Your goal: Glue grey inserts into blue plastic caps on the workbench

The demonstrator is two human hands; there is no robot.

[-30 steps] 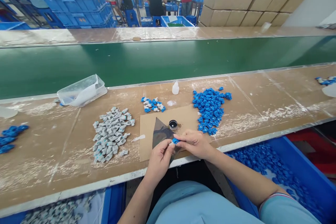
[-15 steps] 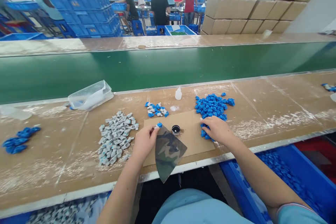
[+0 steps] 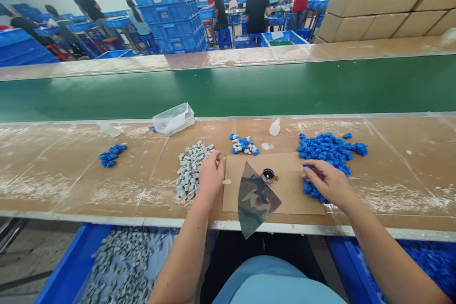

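Fingers [image 3: 313, 163] parted on your right hand [image 3: 329, 180], unclear on your left hand [image 3: 210, 175]: lift blue pieces [image 3: 324, 149], center-right, and gray pieces [image 3: 188, 171], center-left, one by one.

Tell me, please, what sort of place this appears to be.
Probably a factory assembly floor: small grey parts and blue parts lie in piles on the worktable, a long green belt-like strip runs behind it, and blue crates stand stacked beyond.
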